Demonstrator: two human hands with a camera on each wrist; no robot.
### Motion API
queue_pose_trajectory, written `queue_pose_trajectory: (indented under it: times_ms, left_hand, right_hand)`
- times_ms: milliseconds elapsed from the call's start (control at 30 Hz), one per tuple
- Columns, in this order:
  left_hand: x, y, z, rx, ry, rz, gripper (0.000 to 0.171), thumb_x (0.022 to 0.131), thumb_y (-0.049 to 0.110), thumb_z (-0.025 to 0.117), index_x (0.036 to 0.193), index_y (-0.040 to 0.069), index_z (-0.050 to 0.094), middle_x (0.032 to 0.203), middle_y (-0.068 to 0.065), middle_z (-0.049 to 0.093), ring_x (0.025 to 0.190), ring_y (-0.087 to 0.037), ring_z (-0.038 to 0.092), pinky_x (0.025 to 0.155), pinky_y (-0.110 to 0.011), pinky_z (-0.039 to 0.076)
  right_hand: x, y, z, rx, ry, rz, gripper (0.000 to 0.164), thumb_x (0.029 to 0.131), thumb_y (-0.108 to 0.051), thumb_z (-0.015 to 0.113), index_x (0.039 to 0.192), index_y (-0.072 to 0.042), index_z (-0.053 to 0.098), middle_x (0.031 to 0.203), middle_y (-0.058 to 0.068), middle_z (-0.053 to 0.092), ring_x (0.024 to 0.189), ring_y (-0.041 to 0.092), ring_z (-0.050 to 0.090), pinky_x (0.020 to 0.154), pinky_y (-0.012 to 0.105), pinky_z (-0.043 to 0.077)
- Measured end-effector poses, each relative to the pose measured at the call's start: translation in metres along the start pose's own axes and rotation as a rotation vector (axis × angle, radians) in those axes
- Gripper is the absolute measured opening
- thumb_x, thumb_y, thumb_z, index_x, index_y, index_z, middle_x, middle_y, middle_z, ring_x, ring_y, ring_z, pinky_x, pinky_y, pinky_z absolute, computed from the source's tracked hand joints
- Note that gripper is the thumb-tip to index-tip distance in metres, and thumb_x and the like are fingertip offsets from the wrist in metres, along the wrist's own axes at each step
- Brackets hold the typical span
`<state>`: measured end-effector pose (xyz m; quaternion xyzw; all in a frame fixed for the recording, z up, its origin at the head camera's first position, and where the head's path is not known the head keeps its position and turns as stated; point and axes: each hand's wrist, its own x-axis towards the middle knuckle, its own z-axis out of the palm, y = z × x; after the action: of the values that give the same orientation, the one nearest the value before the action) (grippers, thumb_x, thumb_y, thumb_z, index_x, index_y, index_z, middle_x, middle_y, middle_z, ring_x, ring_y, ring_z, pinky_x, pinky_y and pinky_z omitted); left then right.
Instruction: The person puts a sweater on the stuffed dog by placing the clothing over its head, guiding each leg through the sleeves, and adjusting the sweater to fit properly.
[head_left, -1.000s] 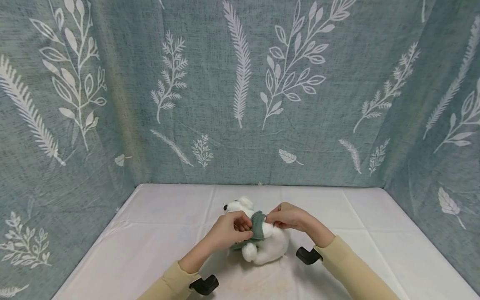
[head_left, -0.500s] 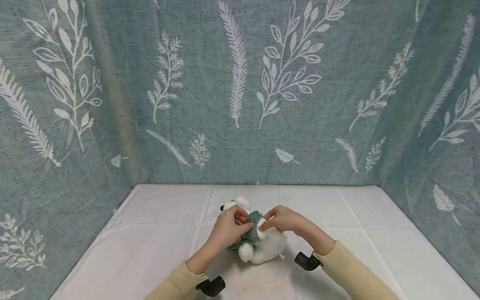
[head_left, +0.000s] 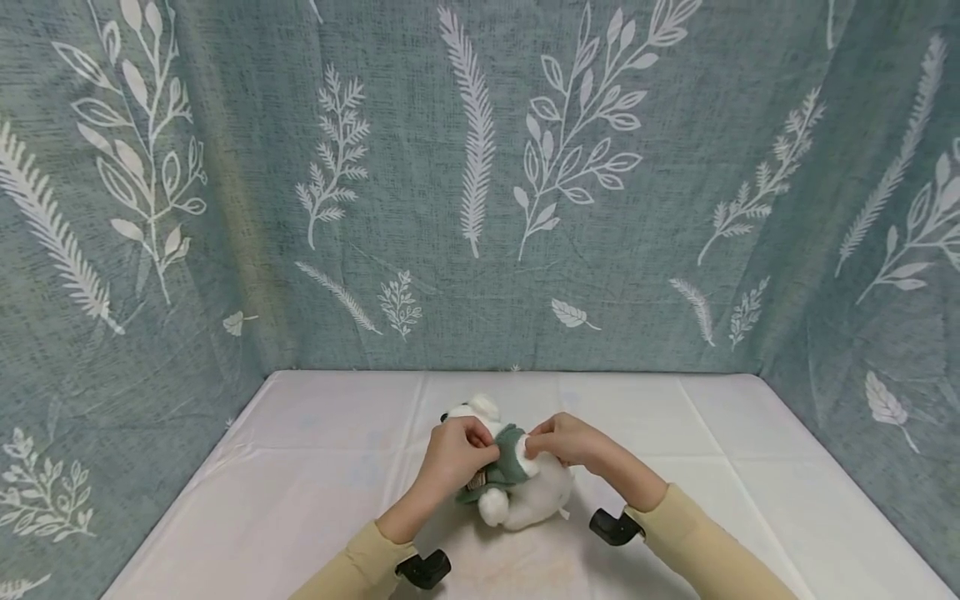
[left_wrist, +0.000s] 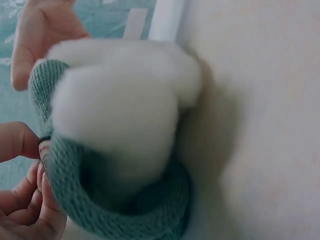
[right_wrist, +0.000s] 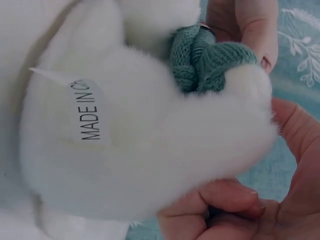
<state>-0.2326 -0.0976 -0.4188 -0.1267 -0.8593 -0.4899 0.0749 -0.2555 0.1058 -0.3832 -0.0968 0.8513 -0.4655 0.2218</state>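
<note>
Bear (head_left: 536,504) and knit (head_left: 510,468) are both in our fingers. With the left hand (head_left: 450,457) we pinch the knit's edge, thumb and fingertips closed down beside a dark loop (left_wrist: 45,139) and a striped piece (left_wrist: 44,151) too small to make out. With the right hand (head_left: 572,439) we hold a white limb (right_wrist: 235,135), thumb at its end, forefinger curled below, parted only by the limb's thickness. Probably this second hold stops the soft body rolling while the pinch has the edge lifted where we can get at it.

Our hands face each other over the bear, the left reaching up from the near left, the right arching across from the right; the forearms converge in beige sleeves (head_left: 693,533), a black camera (head_left: 423,569) below each wrist.

The bear lies about midway between the tabletop's (head_left: 330,454) side edges, well short of its far edge, head toward the far left corner, the label (right_wrist: 90,112) at its rump. Past that far edge hangs the curtain (head_left: 420,208).
</note>
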Motion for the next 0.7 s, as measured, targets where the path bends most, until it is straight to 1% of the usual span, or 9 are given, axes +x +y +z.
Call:
queue_pose_trajectory:
  times_ms: [67, 100, 167, 233, 400, 500, 600, 633, 700]
  left_hand:
    - [0.001, -0.003, -0.001, 0.029, 0.031, 0.008, 0.007, 0.076, 0.006, 0.069, 0.073, 0.01, 0.064, 0.064, 0.0, 0.061, 0.054, -0.011, 0.054, 0.05, -0.026, 0.046]
    - [0.002, -0.004, -0.001, 0.042, 0.046, 0.011, 0.008, 0.075, 0.005, 0.069, 0.072, 0.01, 0.064, 0.064, 0.0, 0.06, 0.054, -0.01, 0.053, 0.05, -0.026, 0.046]
    - [0.003, -0.007, -0.002, 0.063, 0.068, 0.013, 0.009, 0.075, 0.005, 0.069, 0.072, 0.01, 0.063, 0.063, 0.001, 0.06, 0.054, -0.01, 0.053, 0.05, -0.025, 0.045]
    - [0.004, -0.007, -0.004, 0.078, 0.076, 0.012, 0.009, 0.075, 0.005, 0.069, 0.072, 0.011, 0.062, 0.063, 0.001, 0.06, 0.055, -0.009, 0.053, 0.051, -0.024, 0.045]
    - [0.006, -0.002, -0.006, 0.052, 0.032, 0.025, 0.005, 0.082, 0.013, 0.069, 0.081, 0.01, 0.065, 0.072, 0.0, 0.063, 0.064, -0.009, 0.056, 0.058, -0.025, 0.047]
    - [0.008, 0.002, -0.006, 0.046, 0.011, 0.029, 0.009, 0.087, 0.02, 0.068, 0.087, 0.011, 0.067, 0.078, 0.0, 0.064, 0.069, -0.009, 0.057, 0.062, -0.026, 0.047]
    - [0.012, 0.006, -0.005, 0.047, -0.006, 0.019, 0.014, 0.089, 0.025, 0.066, 0.089, 0.011, 0.069, 0.081, 0.0, 0.065, 0.07, -0.009, 0.056, 0.062, -0.026, 0.047]
    - [0.013, 0.007, -0.005, 0.048, -0.008, 0.016, 0.015, 0.089, 0.025, 0.066, 0.089, 0.011, 0.069, 0.081, -0.001, 0.065, 0.07, -0.009, 0.056, 0.062, -0.026, 0.047]
    - [0.016, 0.009, -0.004, 0.049, -0.011, 0.012, 0.016, 0.088, 0.025, 0.067, 0.087, 0.009, 0.07, 0.08, -0.002, 0.065, 0.069, -0.01, 0.055, 0.06, -0.026, 0.047]
  right_hand:
    - [0.001, 0.002, -0.002, 0.022, -0.008, 0.001, 0.031, 0.076, -0.013, 0.062, 0.105, -0.003, 0.072, 0.053, -0.008, 0.035, 0.046, 0.008, 0.016, 0.047, 0.022, 0.025]
    - [0.001, 0.003, -0.003, 0.034, -0.011, 0.006, 0.031, 0.076, -0.012, 0.063, 0.104, -0.003, 0.072, 0.051, -0.008, 0.03, 0.045, 0.008, 0.016, 0.045, 0.022, 0.023]
    - [0.002, 0.004, -0.005, 0.058, -0.019, 0.009, 0.031, 0.076, -0.012, 0.064, 0.104, -0.002, 0.072, 0.049, -0.008, 0.026, 0.044, 0.007, 0.015, 0.043, 0.021, 0.022]
    - [0.002, 0.005, -0.007, 0.076, -0.028, 0.009, 0.029, 0.077, -0.012, 0.065, 0.102, -0.002, 0.072, 0.049, -0.008, 0.026, 0.044, 0.007, 0.016, 0.043, 0.02, 0.022]
    - [0.0, 0.005, -0.009, 0.097, -0.038, 0.013, 0.026, 0.079, -0.015, 0.065, 0.1, -0.003, 0.073, 0.047, -0.009, 0.026, 0.043, 0.006, 0.02, 0.044, 0.019, 0.024]
    - [0.0, 0.005, -0.009, 0.111, -0.049, 0.016, 0.025, 0.08, -0.016, 0.066, 0.1, -0.003, 0.072, 0.047, -0.009, 0.027, 0.043, 0.005, 0.023, 0.045, 0.019, 0.026]
    - [0.001, 0.006, -0.009, 0.13, -0.072, 0.009, 0.021, 0.079, -0.016, 0.067, 0.096, -0.004, 0.071, 0.048, -0.009, 0.028, 0.044, 0.005, 0.025, 0.046, 0.019, 0.027]
    - [0.001, 0.007, -0.009, 0.137, -0.079, 0.008, 0.021, 0.079, -0.016, 0.068, 0.096, -0.004, 0.071, 0.049, -0.008, 0.03, 0.044, 0.005, 0.025, 0.047, 0.019, 0.027]
    - [0.001, 0.008, -0.009, 0.151, -0.095, 0.003, 0.021, 0.079, -0.016, 0.068, 0.096, -0.003, 0.071, 0.055, -0.007, 0.041, 0.046, 0.006, 0.027, 0.048, 0.019, 0.028]
